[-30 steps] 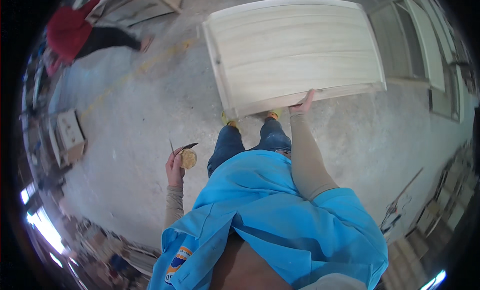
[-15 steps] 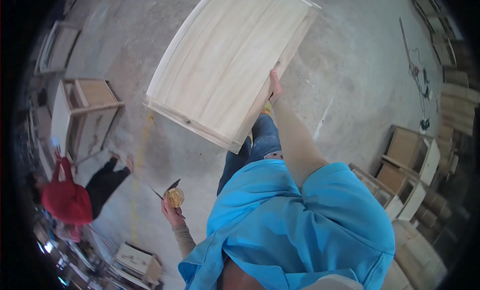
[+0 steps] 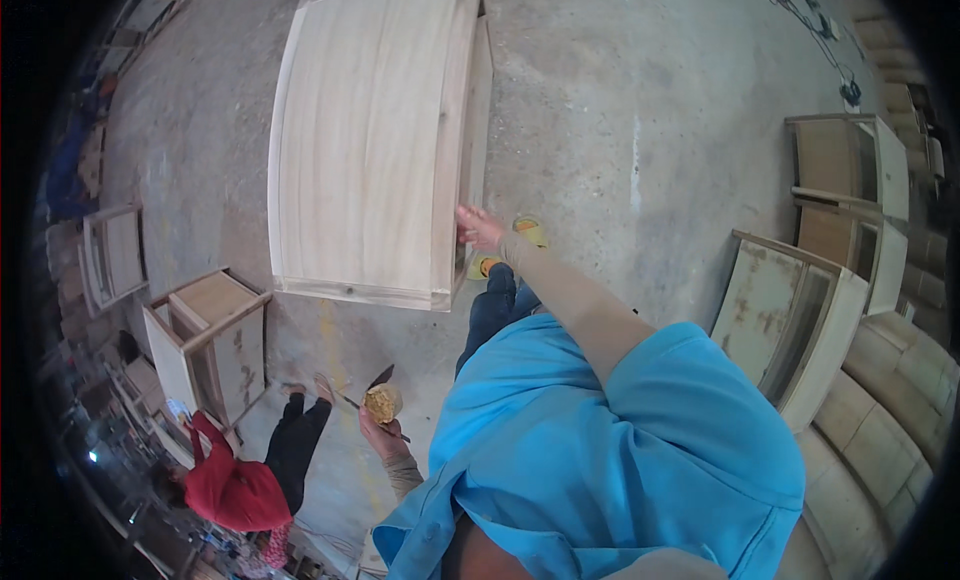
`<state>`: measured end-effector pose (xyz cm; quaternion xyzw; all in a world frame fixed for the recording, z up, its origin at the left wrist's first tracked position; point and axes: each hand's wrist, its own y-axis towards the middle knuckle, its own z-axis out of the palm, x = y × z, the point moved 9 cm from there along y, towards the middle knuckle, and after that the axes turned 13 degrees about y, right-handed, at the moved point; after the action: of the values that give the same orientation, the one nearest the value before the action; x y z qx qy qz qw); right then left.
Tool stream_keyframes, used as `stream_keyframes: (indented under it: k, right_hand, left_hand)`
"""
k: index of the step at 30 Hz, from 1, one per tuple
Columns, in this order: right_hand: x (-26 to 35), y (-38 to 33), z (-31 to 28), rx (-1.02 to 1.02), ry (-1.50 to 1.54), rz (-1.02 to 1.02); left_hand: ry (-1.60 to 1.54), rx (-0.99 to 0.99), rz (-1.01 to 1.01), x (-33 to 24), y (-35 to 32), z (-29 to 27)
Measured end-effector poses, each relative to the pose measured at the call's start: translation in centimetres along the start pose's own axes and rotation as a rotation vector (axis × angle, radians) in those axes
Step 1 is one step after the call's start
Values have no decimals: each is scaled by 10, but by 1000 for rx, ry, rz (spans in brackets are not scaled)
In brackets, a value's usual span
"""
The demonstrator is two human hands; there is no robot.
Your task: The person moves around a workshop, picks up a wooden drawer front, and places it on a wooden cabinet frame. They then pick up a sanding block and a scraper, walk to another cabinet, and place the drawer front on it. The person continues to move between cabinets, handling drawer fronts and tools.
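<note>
In front of me stands a pale wooden cabinet [image 3: 365, 140] with a broad, slightly curved top panel. Beside its near right edge is my right hand [image 3: 482, 229], its fingers stretched out and not wrapped round anything. The fingertips are at the side of the cabinet; whether they touch it I cannot tell. Low on the left, my left hand [image 3: 380, 440] is closed round a small tub of yellowish paste [image 3: 381, 404]. A dark blade like a putty knife's [image 3: 380, 377] sticks up by the tub, and another thin tool crosses under it in the same hand.
At left a person in a red top [image 3: 235, 490] bends by an unfinished wooden cabinet [image 3: 205, 330]. More cabinets [image 3: 785, 315] stand on the right, near stacked pale panels or packages [image 3: 870, 420]. Cables with a tool [image 3: 848, 90] lie on the concrete floor at the far right.
The cabinet now sits straighter and further left in view. My right hand has come off its edge, fingers straightened. My left hand still holds the tub, and the whole view has turned.
</note>
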<state>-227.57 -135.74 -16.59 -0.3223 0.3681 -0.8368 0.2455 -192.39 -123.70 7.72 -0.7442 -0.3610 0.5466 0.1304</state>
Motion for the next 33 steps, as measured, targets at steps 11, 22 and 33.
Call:
stream_keyframes:
  k: [11, 22, 33]
  right_hand:
    - [52, -52, 11, -438, -569, -696]
    - [-23, -62, 188, -621, -1506, -723]
    - [-30, -51, 205, -704, -1524, -415]
  left_hand:
    - [22, 172, 108, -40, 55, 18]
    - [168, 290, 118, -39, 165, -127]
    - [208, 383, 174, -68, 220, -208]
